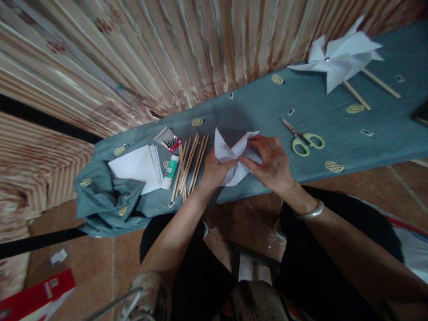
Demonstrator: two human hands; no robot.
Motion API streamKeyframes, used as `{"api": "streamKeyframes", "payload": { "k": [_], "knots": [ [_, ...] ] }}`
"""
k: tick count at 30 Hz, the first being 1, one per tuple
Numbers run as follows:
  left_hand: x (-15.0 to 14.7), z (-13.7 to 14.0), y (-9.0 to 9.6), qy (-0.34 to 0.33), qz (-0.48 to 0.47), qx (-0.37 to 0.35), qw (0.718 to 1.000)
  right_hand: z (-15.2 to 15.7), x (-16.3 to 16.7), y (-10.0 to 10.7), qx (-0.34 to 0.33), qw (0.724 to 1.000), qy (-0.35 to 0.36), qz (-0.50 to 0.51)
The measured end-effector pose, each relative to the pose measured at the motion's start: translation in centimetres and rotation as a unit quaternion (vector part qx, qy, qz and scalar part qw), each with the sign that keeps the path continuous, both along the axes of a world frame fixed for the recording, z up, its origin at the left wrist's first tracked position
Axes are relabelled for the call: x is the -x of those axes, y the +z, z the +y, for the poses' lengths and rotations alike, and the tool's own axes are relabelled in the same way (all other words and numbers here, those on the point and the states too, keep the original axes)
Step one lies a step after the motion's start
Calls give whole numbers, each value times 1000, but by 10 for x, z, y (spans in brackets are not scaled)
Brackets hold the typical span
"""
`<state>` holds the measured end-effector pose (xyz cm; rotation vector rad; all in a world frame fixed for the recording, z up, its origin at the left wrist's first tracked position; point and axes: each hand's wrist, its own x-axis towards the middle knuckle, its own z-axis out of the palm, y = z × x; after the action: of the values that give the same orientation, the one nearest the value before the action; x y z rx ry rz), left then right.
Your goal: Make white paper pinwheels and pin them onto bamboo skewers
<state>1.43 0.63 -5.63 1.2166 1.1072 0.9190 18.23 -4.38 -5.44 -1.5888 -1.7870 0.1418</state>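
A white paper pinwheel [230, 154] with folded blades is held between both hands just above the near edge of the cloth-covered table. My left hand [216, 167] grips its left side, the thumb pressed close to the centre. From the right, my right hand [270, 160] pinches it, thumb at the centre and fingers behind a blade. Whether a pin sits in the centre cannot be made out. Left of the hands lie several wooden sticks [189, 165], and a green-handled pair of scissors [304, 140] rests to their right.
A glue stick [171, 171], a packet of metal pins [169, 140] and a stack of white paper [140, 167] lie on the table [247, 104] at left. Finished pinwheels on sticks [341, 55] lie at the far right. A curtain [187, 53] hangs behind. A red box [40, 296] stands on the floor.
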Motion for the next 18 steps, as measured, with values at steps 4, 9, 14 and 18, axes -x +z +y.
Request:
{"api": "streamKeyframes", "payload": {
  "k": [4,9,14,18],
  "knots": [
    [-2,-3,7,12,-39,41,998,-1,-1,2,13,1000,3,19],
    [-5,-5,13,33,-61,62,996,-1,1,5,14,999,4,37],
    [-4,-4,12,41,-93,74,992,-5,2,12,2,997,-4,73],
    [-3,-3,12,51,-109,82,989,-9,-2,19,17,990,-43,135]
  ]
}}
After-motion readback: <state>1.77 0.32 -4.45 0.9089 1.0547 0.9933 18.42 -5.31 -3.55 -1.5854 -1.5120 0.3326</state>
